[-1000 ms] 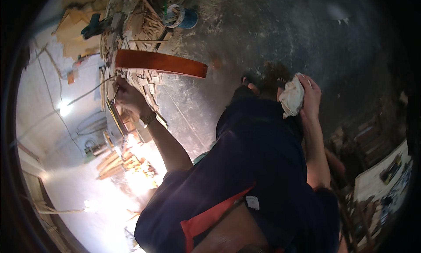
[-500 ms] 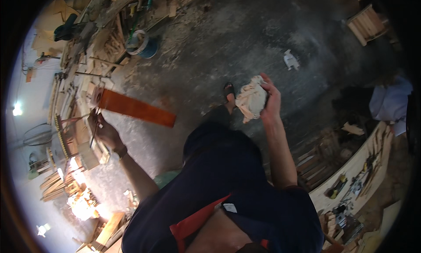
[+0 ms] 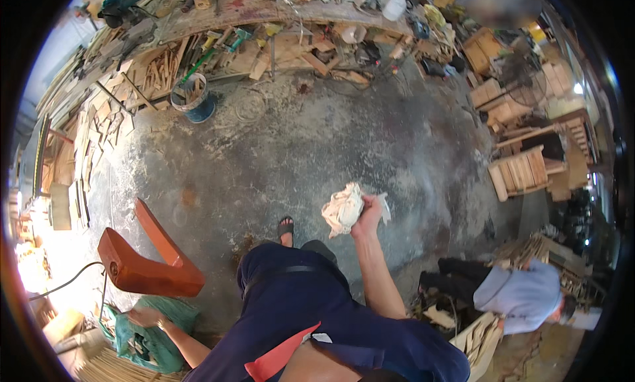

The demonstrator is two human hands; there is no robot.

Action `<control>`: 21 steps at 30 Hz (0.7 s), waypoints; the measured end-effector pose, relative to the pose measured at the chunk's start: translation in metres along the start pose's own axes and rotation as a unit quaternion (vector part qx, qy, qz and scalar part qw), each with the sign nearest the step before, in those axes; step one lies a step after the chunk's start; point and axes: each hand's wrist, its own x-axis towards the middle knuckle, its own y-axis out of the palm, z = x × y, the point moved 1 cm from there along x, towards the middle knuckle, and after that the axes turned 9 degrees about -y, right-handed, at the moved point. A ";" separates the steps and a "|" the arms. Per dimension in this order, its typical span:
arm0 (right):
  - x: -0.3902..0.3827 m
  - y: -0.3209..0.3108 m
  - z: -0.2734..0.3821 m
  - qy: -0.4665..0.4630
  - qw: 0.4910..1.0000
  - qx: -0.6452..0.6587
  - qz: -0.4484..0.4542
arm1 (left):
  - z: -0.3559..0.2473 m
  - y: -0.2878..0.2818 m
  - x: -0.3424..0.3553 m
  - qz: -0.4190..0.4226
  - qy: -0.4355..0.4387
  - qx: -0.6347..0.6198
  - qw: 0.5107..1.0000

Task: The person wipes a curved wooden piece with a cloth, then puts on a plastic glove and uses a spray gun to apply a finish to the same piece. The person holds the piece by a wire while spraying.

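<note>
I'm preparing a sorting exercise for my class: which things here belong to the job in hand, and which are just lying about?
In the job:
crumpled cream cloth, held in the right hand
reddish-brown angled wooden piece, near the left hand (grip unclear)

Just lying about:
blue bucket
white plastic jug
wood offcuts at the left

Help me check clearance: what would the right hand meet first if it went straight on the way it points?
Past the crumpled cloth it holds, the right hand would pass over concrete floor and probably meet the wooden workbench first, though height and depth are unclear.
</note>
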 end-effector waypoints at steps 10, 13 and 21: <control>0.114 -0.034 0.053 -0.087 0.944 -0.316 -0.033 | 0.003 -0.071 -0.342 0.545 -0.597 0.106 0.580; 0.170 -0.032 0.089 -0.141 0.883 -0.447 0.032 | -0.057 0.006 -0.396 0.597 -0.546 0.037 0.587; 0.309 -0.003 0.212 -0.308 0.732 -0.603 0.076 | -0.370 0.265 -0.520 0.636 -0.414 -0.141 0.635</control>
